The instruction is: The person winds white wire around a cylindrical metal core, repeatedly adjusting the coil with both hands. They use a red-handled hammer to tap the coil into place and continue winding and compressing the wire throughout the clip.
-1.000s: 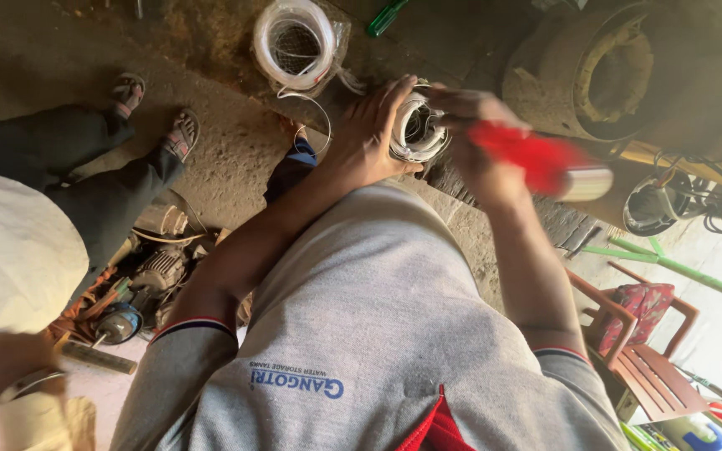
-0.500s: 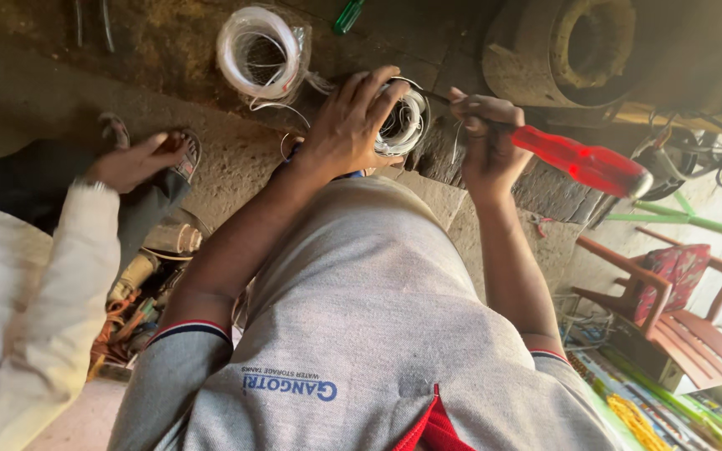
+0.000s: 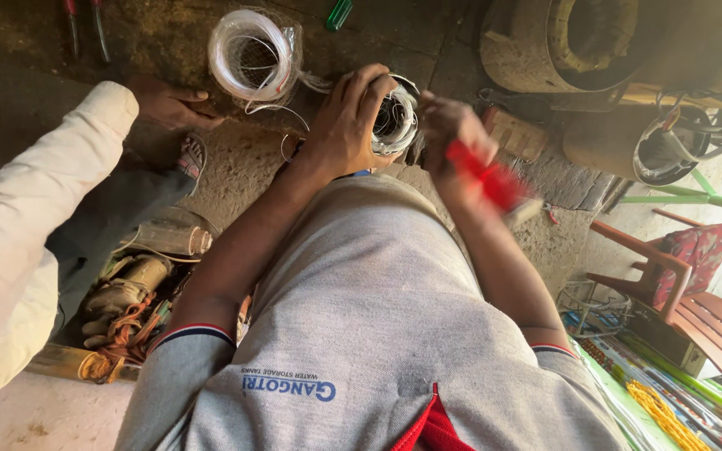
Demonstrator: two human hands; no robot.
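Note:
My left hand (image 3: 346, 125) grips a round metal part wound with wire (image 3: 394, 119), held just past my grey shirt. My right hand (image 3: 451, 138) is closed on the red handles of a pair of pliers (image 3: 495, 182), whose working end is hidden by the hand beside the wound part. The pliers are blurred from motion. A coil of white wire in clear wrapping (image 3: 252, 55) lies on the ground just beyond my left hand.
Another person in a cream sleeve (image 3: 39, 209) reaches a hand (image 3: 169, 102) to the ground at left. Old motor parts (image 3: 131, 284) lie below it. A large round metal housing (image 3: 561, 42) sits top right, a wooden chair (image 3: 687, 284) at right, a green-handled tool (image 3: 338, 12) up top.
My right hand swung the red pliers in toward the wound part. The other person's arm reached farther across the ground at left. The view shifted slightly.

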